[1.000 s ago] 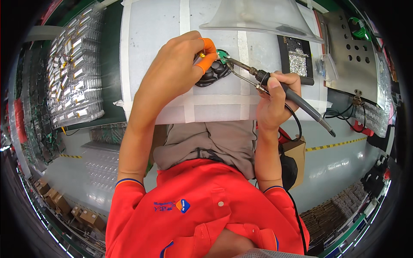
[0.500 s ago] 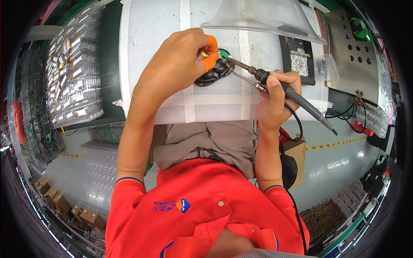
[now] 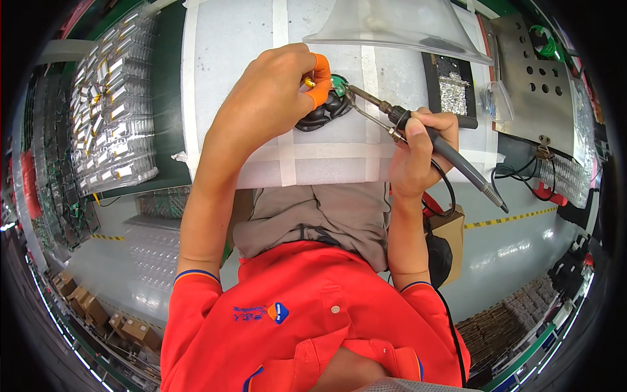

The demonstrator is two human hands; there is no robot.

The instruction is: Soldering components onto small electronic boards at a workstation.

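My left hand, with orange finger cots on thumb and forefinger, is closed in a pinch over a small green circuit board. A bit of yellow shows by the pinched fingers; they hide most of what they hold. Beneath the board sits a rounded black holder. A grey-handled soldering iron is gripped in my right hand, its tip at the board's right edge. A thin metal tube runs below the iron's shaft from the same hand toward the board.
A clear plastic hood hangs over the mat's far side. Right of the work lie a black tray with silvery bits and a perforated metal box. Stacked clear trays of small white parts stand at left. Cables loop at right.
The soldering iron has tilted slightly: its rear end has swung down and a little left, its tip slightly up. My left hand and the board have hardly moved.
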